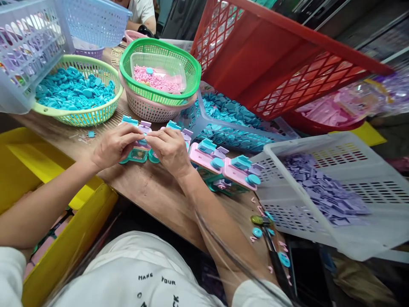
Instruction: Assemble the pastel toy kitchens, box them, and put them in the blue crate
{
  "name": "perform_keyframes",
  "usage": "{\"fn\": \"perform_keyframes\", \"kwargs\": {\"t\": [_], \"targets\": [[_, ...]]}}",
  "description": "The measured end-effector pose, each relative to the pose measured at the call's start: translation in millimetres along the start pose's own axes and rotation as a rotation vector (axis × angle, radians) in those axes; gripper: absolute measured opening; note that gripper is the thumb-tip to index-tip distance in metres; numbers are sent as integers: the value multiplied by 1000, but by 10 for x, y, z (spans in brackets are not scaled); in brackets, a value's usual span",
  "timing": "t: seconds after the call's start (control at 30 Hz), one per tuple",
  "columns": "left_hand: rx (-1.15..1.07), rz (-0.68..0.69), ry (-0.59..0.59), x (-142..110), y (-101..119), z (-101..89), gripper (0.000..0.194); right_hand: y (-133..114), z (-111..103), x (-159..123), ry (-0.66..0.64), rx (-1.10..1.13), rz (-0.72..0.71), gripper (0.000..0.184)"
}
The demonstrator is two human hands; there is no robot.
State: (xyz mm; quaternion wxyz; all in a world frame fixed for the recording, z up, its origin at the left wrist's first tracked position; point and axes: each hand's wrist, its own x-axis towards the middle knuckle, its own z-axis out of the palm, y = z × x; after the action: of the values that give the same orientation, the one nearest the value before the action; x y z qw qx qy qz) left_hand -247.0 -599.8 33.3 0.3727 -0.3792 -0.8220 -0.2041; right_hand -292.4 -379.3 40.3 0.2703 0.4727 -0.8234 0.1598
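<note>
While both hands meet over a small pink and teal toy piece (140,150) on the wooden table (150,192), the view looks down from the person's head. That toy piece is the landmark for everything else. The left hand (115,145) closes its fingertips on the piece's left side, and the right hand (171,149) pinches its top right, so the two hands seem to steady it against the tabletop while something small is pressed on; whatever sits between the fingertips is hidden.

Just right of the toy piece, a row of finished-looking toy pieces (223,168) lies side by side, pink faces up with teal knobs, likely lined up to keep them apart from loose parts. Behind it to the left, a pale green basket (96,113) holds teal discs within easy reach. Directly behind it, a bright green basket (188,70) sits stacked in a pink one and carries a clear tub of pink bits (156,79). Far right, a white crate (377,221) tilts toward the person, holding lilac tiles (322,192). A red crate (271,64) leans overhead behind. To the near left, a yellow bin (73,238) sits below the table edge. Another person's white sleeve (142,10) shows at the far top.
</note>
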Motion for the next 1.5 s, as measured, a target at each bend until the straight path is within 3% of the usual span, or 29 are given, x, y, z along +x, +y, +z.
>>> {"fn": "perform_keyframes", "kwargs": {"t": [0.33,0.4,0.5,0.57,0.63,0.8,0.93,1.07,1.17,1.27,1.37,1.5], "targets": [[43,-98,-70,-94,127,-98,36,-185,-115,59,-146,36,165,28],[119,-201,-10,-145,128,-116,38,-170,-146,59,-160,43,188,32],[170,-463,91,-251,81,-102,68,-133,-162,18,-106,32,259,51],[55,-607,36,-301,35,-87,84,-132,-172,-5,-101,20,317,62],[-95,-699,-60,-313,8,-75,88,-151,-212,-13,-169,11,332,61],[-251,-747,-151,-222,116,-40,92,-151,-559,16,-412,-49,261,52],[-326,-730,-256,-15,105,-151,79,120,-985,271,-587,48,234,34],[-136,-747,-141,449,-291,-389,66,650,-1157,870,-477,8,252,25],[75,-784,-141,897,-734,-438,57,1043,-965,1367,-536,-201,290,32],[265,-806,-267,1289,-1149,-273,47,1317,-594,1720,-654,-268,241,35],[342,-734,-453,1556,-1450,-4,39,1486,-256,1884,-699,-256,194,29],[373,-560,-638,1759,-1668,231,37,1691,-83,1906,-664,-237,141,30]]}}
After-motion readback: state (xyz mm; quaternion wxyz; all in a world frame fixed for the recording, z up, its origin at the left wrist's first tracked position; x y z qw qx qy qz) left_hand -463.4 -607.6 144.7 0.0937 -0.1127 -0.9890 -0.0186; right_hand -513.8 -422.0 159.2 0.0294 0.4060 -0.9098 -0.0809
